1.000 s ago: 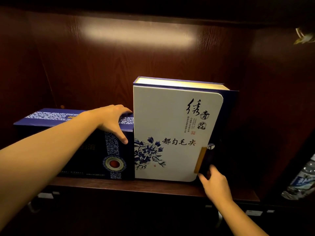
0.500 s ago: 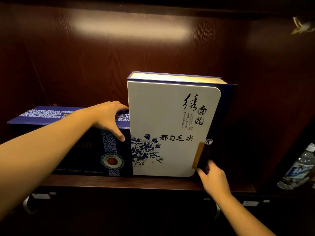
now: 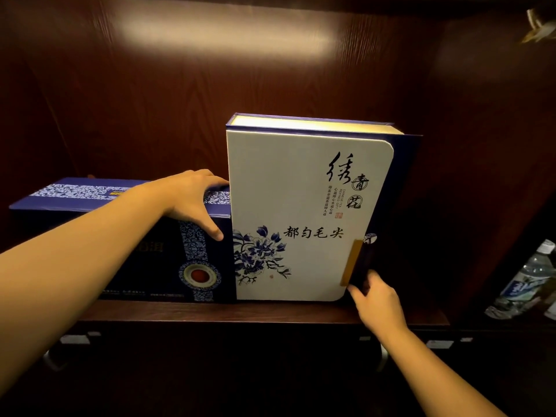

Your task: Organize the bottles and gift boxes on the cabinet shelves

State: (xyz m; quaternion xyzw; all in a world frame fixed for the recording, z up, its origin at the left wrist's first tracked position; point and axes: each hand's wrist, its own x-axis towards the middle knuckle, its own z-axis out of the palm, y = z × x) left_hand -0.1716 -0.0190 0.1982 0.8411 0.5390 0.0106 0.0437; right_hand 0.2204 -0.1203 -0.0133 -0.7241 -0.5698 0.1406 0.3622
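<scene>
A tall white gift box [image 3: 301,206] with blue flowers and black calligraphy stands upright on the dark wooden shelf [image 3: 270,311]. Touching its left side lies a low dark blue gift box [image 3: 90,194] with a patterned band and a red medallion. My left hand [image 3: 192,200] grips the top right corner of the blue box, thumb down its front. My right hand [image 3: 376,299] presses its fingers against the white box's lower right corner, by the blue spine and gold clasp.
The cabinet's dark wood back panel and side walls enclose the shelf. To the right of the white box the shelf is bare. A plastic water bottle [image 3: 523,284] lies in the neighbouring compartment at the far right. Metal handles show below the shelf.
Both hands keep the same hold on the two boxes. The view has shifted slightly; the boxes sit a little further left and higher in the frame.
</scene>
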